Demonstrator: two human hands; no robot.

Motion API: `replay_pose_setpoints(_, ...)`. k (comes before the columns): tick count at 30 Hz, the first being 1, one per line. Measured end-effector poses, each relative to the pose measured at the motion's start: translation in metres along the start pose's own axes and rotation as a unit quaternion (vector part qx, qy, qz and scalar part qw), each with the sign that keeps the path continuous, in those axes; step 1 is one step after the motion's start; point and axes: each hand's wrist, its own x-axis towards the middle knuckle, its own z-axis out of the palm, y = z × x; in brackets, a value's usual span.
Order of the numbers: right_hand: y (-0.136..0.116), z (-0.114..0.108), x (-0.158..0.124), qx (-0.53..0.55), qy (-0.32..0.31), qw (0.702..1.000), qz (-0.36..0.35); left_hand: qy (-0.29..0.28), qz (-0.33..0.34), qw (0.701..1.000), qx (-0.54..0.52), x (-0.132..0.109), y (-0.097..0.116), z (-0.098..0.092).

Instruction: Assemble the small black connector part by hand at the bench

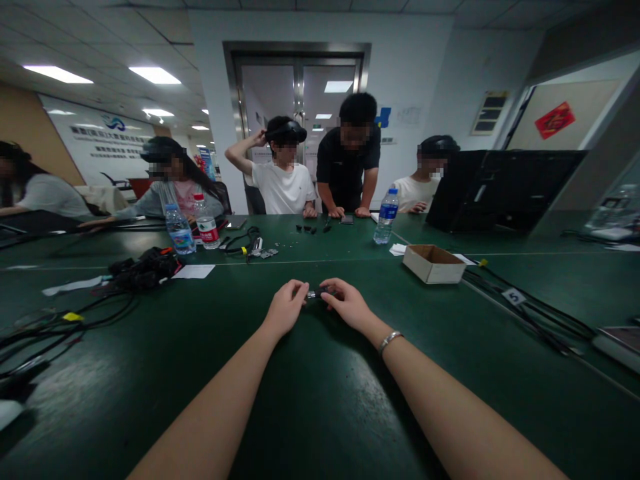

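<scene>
- Far left: loose black cables [60, 321] on the green table [320, 400], yellow tag on one.
- Black bundle of gear [145, 269], with a white sheet [194, 271] just beside it.
- Behind those: two water bottles [179, 230], side by side.
- Left hand [286, 309]: fingers curled, tips pinching the left end of the small dark part [317, 293].
- The part sits between the two hands, just above the table at mid-width, held at the fingertips and not in either palm.
- Long axis runs left-right, roughly level; lighter end toward the left hand. Too small to tell more.
- Right hand [349, 305]: fingertips closed on the right end of the part; bracelet [389, 340] on the wrist.
- Further back, right: single bottle [385, 215], then an open cardboard box [434, 263].
- Far right: black laptop [500, 190], with more cables [535, 310] running along the table.
</scene>
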Motion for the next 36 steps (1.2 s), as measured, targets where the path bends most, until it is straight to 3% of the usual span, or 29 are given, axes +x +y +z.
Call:
replay_pose_setpoints(8,-0.0007,0.0006,0.0003,0.016,0.002,1.000,-0.002,-0.033,0.040,0.999,-0.013,-0.0017,-0.0001,-0.0024)
replay_pose_setpoints(18,-0.0014,-0.0007,-0.0008,-0.001,-0.021,1.000,-0.006,-0.023,0.023,0.995,0.095,-0.0009,0.0002,-0.0047)
replay_pose_setpoints(22,0.0022,-0.0005,0.0007,0.012,-0.015,1.000,-0.006,-0.019,0.001,0.999,0.039,-0.0011,-0.0013,-0.0018)
replay_pose_setpoints(26,0.0022,-0.0001,0.0014,0.027,0.004,1.000,-0.004,-0.033,0.038,0.998,-0.034,-0.0018,-0.0003,-0.0006)
replay_pose_setpoints(36,-0.0017,0.0006,-0.0004,0.021,-0.003,1.000,0.001,-0.038,0.005,0.999,0.019,-0.0020,-0.0005,-0.0027)
